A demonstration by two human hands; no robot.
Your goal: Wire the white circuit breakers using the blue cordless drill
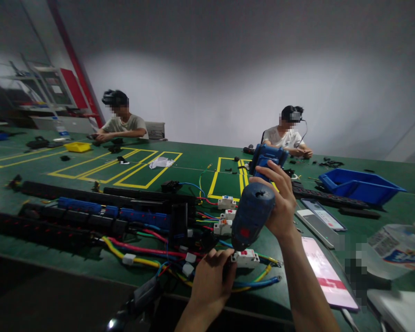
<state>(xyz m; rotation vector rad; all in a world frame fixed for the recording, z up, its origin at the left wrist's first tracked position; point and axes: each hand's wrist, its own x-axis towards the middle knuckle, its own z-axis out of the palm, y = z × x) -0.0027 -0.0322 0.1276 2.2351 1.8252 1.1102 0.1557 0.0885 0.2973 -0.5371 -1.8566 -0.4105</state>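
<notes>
My right hand (280,198) is wrapped round the grip of a blue cordless drill (254,210). The drill points down, with its tip at the left end of a white circuit breaker (248,259). At that same end my left hand (212,279) is closed, its fingertips gripping the breaker; the drill and the fingers partly hide the contact. Several more white breakers (223,227) lie just beyond on coloured wires. Yellow, red and blue cables (145,251) run left from here to long black power strips (72,221) with blue sections.
Phones (328,274) lie right of my right forearm, near a clear plastic package (397,249). Behind them stands a blue bin (361,184). Yellow tape (148,170) marks the green table (190,161). Two people (124,124) sit across it; a yellow tray (77,146) stands far left.
</notes>
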